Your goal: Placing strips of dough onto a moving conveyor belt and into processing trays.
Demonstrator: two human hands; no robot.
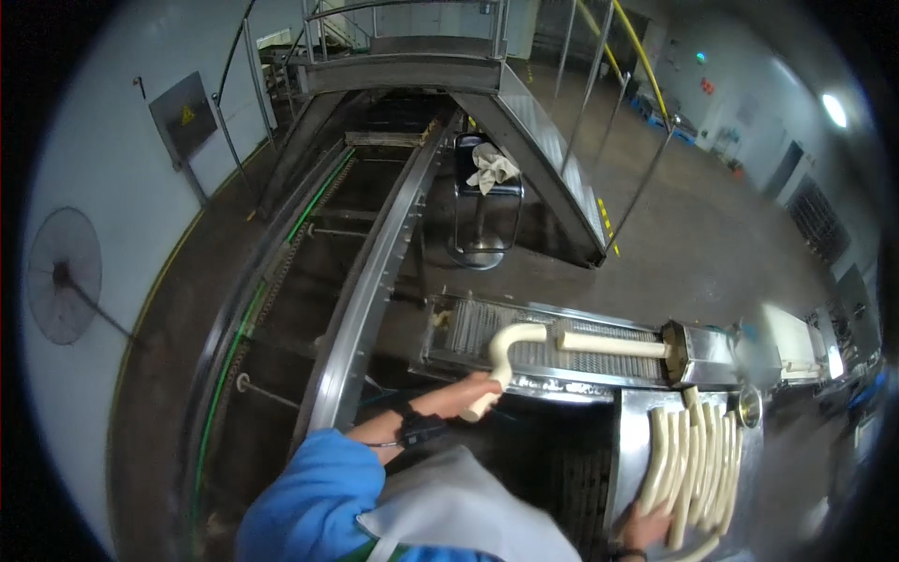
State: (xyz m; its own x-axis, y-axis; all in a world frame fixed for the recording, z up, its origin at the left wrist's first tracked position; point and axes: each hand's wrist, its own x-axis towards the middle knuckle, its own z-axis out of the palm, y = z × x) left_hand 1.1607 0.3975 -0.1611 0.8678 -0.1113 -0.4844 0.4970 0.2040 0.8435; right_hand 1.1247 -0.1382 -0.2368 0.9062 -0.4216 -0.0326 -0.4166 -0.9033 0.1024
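Note:
My left hand (482,393) is closed around the lower end of a pale, bent roll of dough (503,358), whose curved upper part reaches over a mesh conveyor belt (472,334). A straight dough roll (611,343) lies along that belt, its right end at the metal outlet (676,351) of a machine. At the lower right, my right hand (646,525) touches the lower end of a roll in a row of several pale dough rolls (695,464) on a steel tray (632,428). Whether its fingers grip the roll is unclear.
A long steel conveyor frame (372,281) with a chain and green strip runs along the left. Beyond the mesh belt stands a black stool (480,204) bearing a cloth (491,167). Metal steps (555,154) with railings bridge the far end. A small metal bowl (750,408) is beside the rolls.

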